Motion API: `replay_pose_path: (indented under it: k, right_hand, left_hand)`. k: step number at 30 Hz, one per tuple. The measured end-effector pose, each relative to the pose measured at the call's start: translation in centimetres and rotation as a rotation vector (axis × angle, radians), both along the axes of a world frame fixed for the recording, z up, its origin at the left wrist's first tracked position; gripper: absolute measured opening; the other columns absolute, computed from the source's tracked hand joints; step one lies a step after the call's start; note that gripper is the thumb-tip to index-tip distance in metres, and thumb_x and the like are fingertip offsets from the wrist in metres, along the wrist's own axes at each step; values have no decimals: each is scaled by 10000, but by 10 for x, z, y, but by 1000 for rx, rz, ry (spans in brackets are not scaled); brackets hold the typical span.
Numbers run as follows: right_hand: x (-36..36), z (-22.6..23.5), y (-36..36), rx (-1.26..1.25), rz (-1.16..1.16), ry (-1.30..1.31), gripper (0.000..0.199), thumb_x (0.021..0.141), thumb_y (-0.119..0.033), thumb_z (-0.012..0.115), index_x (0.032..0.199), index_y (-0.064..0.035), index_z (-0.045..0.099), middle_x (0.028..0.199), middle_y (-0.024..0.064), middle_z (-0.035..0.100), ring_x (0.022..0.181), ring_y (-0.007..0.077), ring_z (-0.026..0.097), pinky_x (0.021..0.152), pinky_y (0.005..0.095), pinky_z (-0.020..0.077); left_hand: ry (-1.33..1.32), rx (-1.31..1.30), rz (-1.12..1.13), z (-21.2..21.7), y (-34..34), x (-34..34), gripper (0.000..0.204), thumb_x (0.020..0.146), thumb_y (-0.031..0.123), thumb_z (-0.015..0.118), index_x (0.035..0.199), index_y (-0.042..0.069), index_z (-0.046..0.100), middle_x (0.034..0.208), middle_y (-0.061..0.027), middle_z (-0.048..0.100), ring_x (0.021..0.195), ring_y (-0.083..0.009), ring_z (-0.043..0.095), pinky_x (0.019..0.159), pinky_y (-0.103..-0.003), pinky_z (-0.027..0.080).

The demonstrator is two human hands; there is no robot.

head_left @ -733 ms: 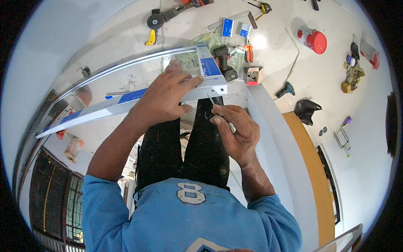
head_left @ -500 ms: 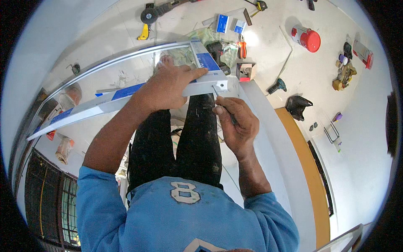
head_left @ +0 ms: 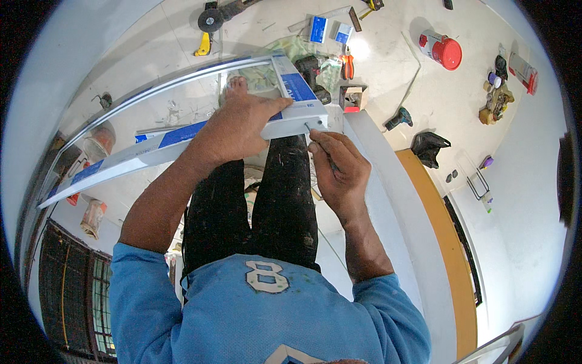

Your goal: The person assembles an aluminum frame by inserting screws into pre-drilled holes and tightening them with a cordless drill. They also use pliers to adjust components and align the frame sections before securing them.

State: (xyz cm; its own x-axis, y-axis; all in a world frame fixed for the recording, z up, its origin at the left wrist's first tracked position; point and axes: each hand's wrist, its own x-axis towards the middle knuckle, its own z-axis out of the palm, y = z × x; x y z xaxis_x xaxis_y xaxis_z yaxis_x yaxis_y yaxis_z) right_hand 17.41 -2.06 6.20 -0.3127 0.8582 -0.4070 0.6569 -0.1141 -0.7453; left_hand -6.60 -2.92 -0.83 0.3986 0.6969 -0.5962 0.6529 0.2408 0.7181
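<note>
Frame (head_left: 182,136) of white and blue slants across in front of our legs (head_left: 282,200), with its near corner by both hands. Our left hand (head_left: 237,126) lies over it, one finger stretched toward that corner; we cannot tell how the hidden fingers curl. Our right hand (head_left: 342,170) pinches a thin tool (head_left: 308,127), finger and thumb close together, its tip at the frame's near side, just beside a small dark hole (head_left: 319,122). We should press the frame still, keep the tool straight, push gently and watch the tip, as it could slip and scratch.
</note>
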Motion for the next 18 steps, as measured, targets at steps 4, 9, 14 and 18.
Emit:
replay_pose_path:
  k: [4,9,14,18]
  right_hand:
    - [-6,-10,3,37,25,-18,252,936,23,811,1185,-14,798,1065,194,791,920,345,808,787,403,644]
    - [-7,-8,1,112,6,-47,209,926,21,817,1129,-22,789,1043,182,784,921,343,804,780,411,646]
    - [-9,-13,1,211,127,-86,238,885,29,830,1111,-31,782,1046,172,780,929,352,798,779,431,650]
    - [-13,-21,4,225,126,-78,245,867,19,838,1098,-34,777,1018,162,766,896,367,781,759,450,642]
  left_hand:
    - [37,61,13,0,-1,-1,766,767,39,807,1510,82,625,1453,-379,628,1465,-554,539,1276,-585,426]
    - [-27,5,69,-3,0,-2,675,766,32,799,1422,55,643,1390,-303,697,1310,-500,669,1155,-561,536]
    - [-76,-31,76,-4,3,-3,676,765,26,796,1423,39,640,1325,-287,729,1255,-485,704,1109,-551,567]
    - [-138,-2,106,-4,0,-4,682,781,74,829,1431,16,628,1178,-284,768,1153,-476,747,1048,-553,568]
